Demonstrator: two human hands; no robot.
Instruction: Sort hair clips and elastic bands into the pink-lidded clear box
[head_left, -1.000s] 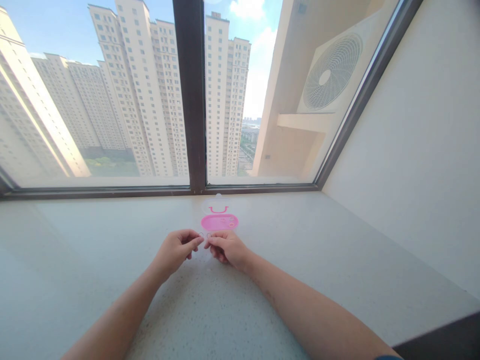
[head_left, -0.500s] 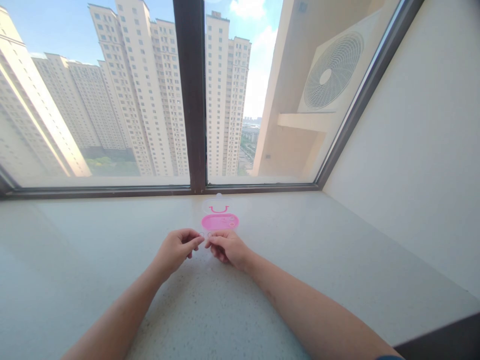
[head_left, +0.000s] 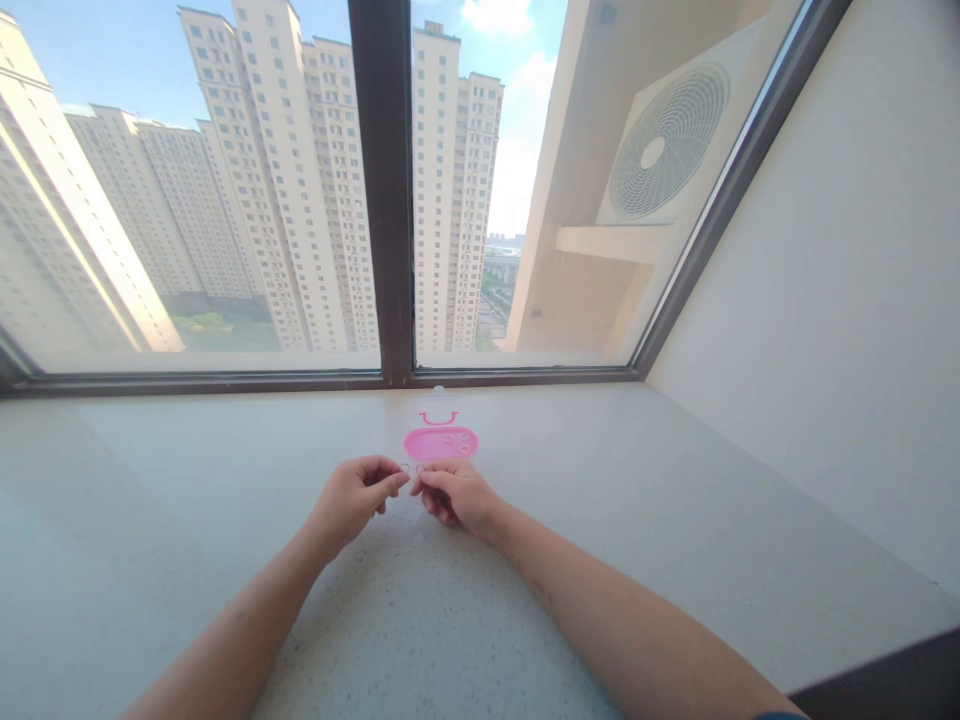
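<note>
My left hand and my right hand rest low over the pale sill, fingertips almost meeting. Each has thumb and forefinger pinched together; what they hold, if anything, is too small to make out. One thin dark ring shows right by the left fingertips, and a second thin ring by the right ones. I cannot tell whether the rings are held or lie on the sill. Just beyond the hands sits a pink oval case with a few small items at its right end. Its clear lid, with a pink handle, lies open behind it.
The speckled pale sill stretches to a dark-framed window at the back. A white wall bounds the right side. Outside the glass are tall buildings and an air-conditioner unit.
</note>
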